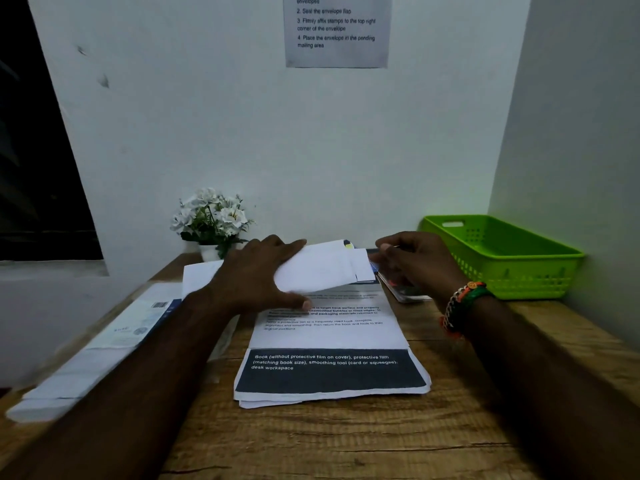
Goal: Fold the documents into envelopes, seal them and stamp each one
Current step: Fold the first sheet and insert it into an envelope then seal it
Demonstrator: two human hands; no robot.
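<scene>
My left hand [256,275] grips a white envelope [322,266] by its left end and holds it just above the table. Its open flap points right. My right hand [415,261], with beaded bracelets on the wrist, has curled fingers at the flap end; what they pinch is hidden. Below the envelope lies a stack of printed documents [329,341], the top sheet showing a dark banner with white text. A small dark and yellow item [347,243] peeks out behind the envelope's top edge.
A green plastic basket [502,254] stands at the back right. A pot of white flowers [211,220] sits at the back left. Envelopes and papers [104,348] lie along the left table edge. A flat dark packet [401,292] lies under my right hand. An instruction sheet [336,29] hangs on the wall.
</scene>
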